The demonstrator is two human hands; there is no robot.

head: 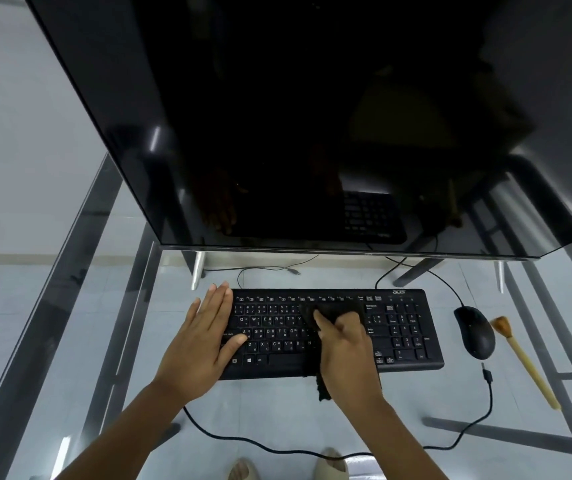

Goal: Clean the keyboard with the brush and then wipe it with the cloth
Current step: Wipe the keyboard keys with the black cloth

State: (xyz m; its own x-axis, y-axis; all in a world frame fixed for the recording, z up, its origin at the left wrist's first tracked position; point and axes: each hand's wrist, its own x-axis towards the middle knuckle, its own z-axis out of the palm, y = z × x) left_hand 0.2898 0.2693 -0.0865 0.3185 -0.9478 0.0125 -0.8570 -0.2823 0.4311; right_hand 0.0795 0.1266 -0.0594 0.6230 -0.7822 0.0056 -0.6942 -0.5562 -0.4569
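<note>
The left hand (205, 336) lay flat, fingers extended toward 12 o'clock; the right hand (343, 344) was curled, fingers clenched toward 11 o'clock.

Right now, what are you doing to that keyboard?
A person is wiping the black keyboard with a dark cloth. The right hand presses the cloth onto the middle keys, while the left hand lies flat on the keyboard's left end, steadying it. The brush lies unused on the glass desk, right of the mouse.
</note>
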